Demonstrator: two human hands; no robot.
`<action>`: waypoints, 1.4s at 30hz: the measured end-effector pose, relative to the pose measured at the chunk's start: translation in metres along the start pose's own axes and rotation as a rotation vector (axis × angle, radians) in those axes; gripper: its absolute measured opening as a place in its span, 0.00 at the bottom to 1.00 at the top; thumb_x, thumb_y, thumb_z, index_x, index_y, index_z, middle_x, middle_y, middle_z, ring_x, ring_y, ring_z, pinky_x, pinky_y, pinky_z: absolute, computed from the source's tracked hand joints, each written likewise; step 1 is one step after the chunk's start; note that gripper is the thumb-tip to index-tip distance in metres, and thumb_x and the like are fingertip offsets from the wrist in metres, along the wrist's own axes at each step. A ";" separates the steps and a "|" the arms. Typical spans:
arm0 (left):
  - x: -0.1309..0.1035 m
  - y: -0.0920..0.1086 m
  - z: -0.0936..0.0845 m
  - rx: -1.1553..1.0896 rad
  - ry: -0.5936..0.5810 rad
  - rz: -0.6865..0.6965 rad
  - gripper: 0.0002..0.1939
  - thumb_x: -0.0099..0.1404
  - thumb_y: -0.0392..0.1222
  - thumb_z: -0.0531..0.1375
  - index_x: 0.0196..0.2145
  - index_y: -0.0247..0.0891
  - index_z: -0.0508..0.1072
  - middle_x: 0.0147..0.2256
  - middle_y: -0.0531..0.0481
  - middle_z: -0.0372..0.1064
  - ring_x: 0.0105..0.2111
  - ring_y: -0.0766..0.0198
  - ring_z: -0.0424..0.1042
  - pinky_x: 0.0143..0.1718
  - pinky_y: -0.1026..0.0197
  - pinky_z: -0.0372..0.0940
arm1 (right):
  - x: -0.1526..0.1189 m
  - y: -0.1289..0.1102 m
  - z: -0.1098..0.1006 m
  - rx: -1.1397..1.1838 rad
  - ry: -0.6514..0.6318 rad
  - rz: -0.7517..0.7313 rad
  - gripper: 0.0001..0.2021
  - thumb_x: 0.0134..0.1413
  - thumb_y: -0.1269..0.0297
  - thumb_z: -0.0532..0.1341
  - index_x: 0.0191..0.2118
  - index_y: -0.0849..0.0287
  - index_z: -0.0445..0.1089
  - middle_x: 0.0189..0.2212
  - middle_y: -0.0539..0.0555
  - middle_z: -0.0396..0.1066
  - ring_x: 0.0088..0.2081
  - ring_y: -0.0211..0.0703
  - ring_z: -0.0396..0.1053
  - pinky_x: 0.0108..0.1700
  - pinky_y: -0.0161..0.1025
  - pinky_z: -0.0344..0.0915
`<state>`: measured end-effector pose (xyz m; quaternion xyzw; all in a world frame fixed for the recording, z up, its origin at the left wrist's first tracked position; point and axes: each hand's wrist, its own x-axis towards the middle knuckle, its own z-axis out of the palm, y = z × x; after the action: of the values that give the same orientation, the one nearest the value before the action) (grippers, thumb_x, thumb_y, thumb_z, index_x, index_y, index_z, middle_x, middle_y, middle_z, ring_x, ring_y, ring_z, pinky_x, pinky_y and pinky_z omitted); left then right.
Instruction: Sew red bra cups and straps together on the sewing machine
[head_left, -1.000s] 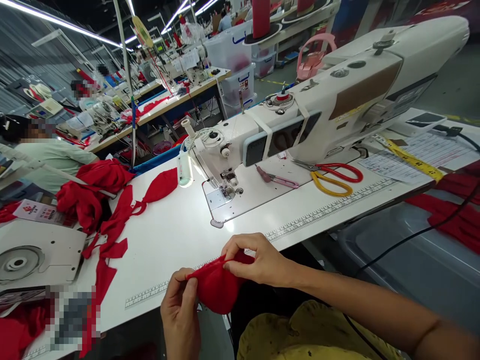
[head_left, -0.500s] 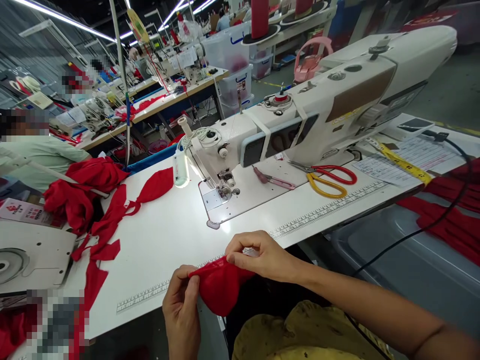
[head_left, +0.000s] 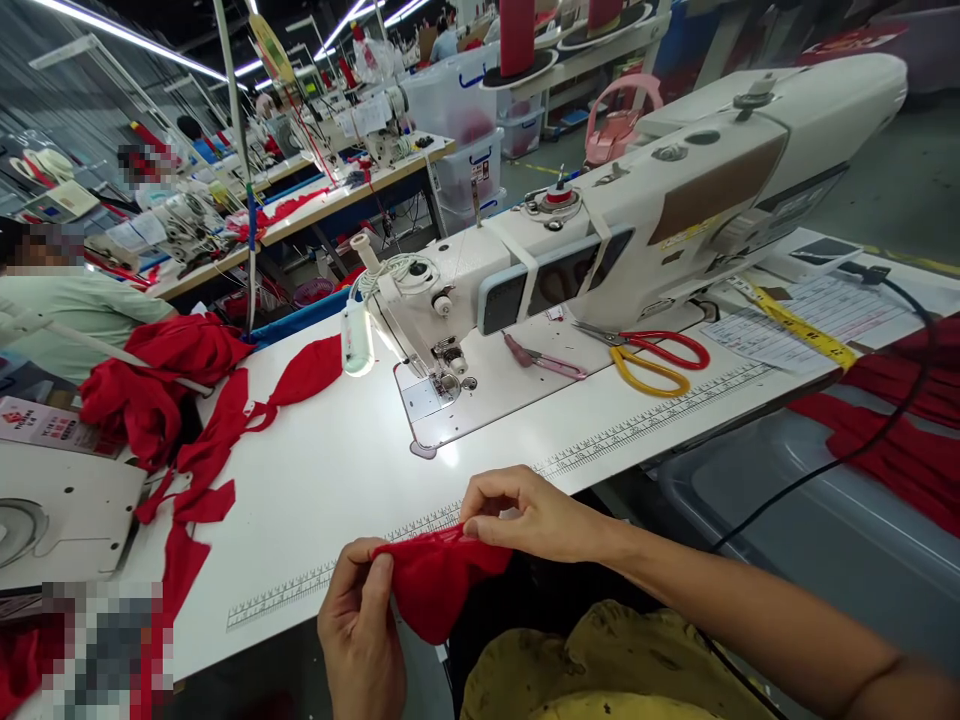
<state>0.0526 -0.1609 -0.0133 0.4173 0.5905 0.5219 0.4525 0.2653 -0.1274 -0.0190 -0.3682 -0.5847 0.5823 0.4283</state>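
A piece of red fabric [head_left: 431,588] is stretched between my two hands at the table's front edge, its lower part hanging down. My left hand [head_left: 364,620] pinches its left corner between thumb and fingers. Farther right along the upper edge, my right hand [head_left: 529,515] pinches the cloth with thumb and forefinger. Beyond the hands stands a white sewing machine [head_left: 555,230], its needle area lit by a small lamp. A chain of red fabric pieces [head_left: 217,445] lies on the left of the white table [head_left: 322,480].
Scissors with red and yellow handles [head_left: 652,360] and pink-handled thread snips [head_left: 544,360] lie by the machine. A yellow tape measure [head_left: 806,325] rests on papers. A grey bin [head_left: 750,490] with red cloth stands at right. Another person [head_left: 82,315] sits at far left.
My hands have spread slightly apart, drawing the fabric's upper edge straighter. The left hand has shifted a little left and down, and the right slightly right. Both keep their pinch.
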 end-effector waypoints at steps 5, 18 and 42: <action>0.003 0.004 0.000 0.056 -0.086 -0.039 0.14 0.61 0.53 0.65 0.31 0.40 0.71 0.28 0.54 0.64 0.27 0.66 0.60 0.27 0.68 0.61 | -0.002 0.001 0.000 -0.148 0.015 -0.122 0.05 0.59 0.68 0.60 0.36 0.59 0.73 0.32 0.51 0.74 0.32 0.35 0.68 0.32 0.31 0.63; 0.004 0.006 0.000 0.068 -0.083 0.030 0.14 0.61 0.53 0.65 0.31 0.40 0.72 0.29 0.54 0.65 0.27 0.66 0.61 0.26 0.67 0.61 | 0.002 0.007 0.009 -0.200 0.065 -0.342 0.02 0.56 0.68 0.65 0.34 0.59 0.71 0.35 0.52 0.73 0.36 0.38 0.69 0.39 0.35 0.66; 0.004 -0.002 0.001 0.321 -0.115 0.324 0.07 0.66 0.47 0.61 0.34 0.41 0.73 0.31 0.52 0.67 0.31 0.64 0.65 0.30 0.65 0.62 | -0.005 0.008 0.004 -0.528 0.171 -0.422 0.08 0.65 0.71 0.55 0.44 0.59 0.71 0.35 0.54 0.73 0.36 0.39 0.70 0.38 0.35 0.67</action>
<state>0.0528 -0.1571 -0.0162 0.6021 0.5647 0.4624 0.3236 0.2625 -0.1333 -0.0268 -0.3849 -0.7404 0.2764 0.4766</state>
